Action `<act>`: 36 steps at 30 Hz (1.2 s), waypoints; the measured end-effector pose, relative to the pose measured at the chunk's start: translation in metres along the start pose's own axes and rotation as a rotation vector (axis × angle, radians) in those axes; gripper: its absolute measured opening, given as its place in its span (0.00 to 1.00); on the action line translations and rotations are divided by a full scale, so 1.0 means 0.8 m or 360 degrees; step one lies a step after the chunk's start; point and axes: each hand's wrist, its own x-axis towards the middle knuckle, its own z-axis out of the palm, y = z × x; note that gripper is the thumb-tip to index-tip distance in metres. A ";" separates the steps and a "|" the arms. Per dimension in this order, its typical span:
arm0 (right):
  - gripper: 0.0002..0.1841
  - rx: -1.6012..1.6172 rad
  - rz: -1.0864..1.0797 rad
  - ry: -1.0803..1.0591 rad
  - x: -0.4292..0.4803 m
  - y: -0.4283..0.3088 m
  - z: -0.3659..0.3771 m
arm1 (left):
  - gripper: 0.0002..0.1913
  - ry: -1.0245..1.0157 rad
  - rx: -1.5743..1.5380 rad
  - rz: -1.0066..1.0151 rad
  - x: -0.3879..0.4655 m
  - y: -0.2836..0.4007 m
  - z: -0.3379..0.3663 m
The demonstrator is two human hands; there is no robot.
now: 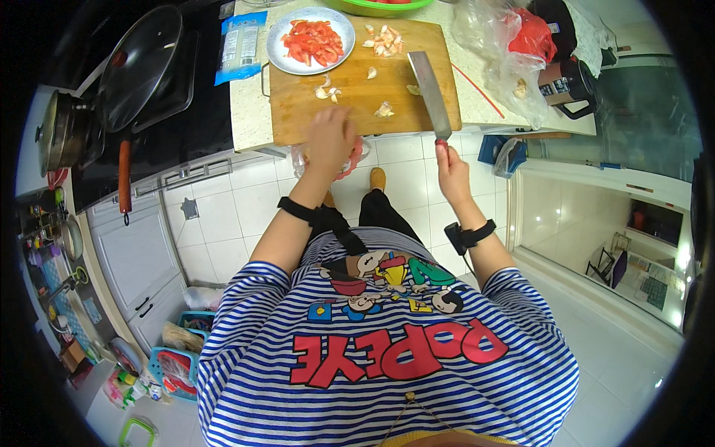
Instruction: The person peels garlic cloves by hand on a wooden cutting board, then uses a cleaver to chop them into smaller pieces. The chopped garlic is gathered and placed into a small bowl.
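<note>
My right hand grips the red handle of a kitchen cleaver, whose blade points away from me over the right part of a wooden cutting board. My left hand, slightly blurred, is over the board's near edge at the left; whether its fingers hold anything is hidden. Beyond it lie garlic cloves and bits of skin. Another clove is at mid-board, garlic skins near the front, and a pile of garlic at the back. A plate of cut tomato overlaps the board's back left corner.
A blue packet lies left of the board. Further left, a lidded pan on the black stove has a wooden handle jutting past the counter. Plastic bags and a dark jug are at right. Below my left hand is a pink-rimmed container.
</note>
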 end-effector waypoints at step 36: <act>0.19 0.1777 0.0393 -0.1107 0.117 -0.094 0.040 | 0.08 -0.0267 -0.1429 -0.0757 0.044 0.068 -0.029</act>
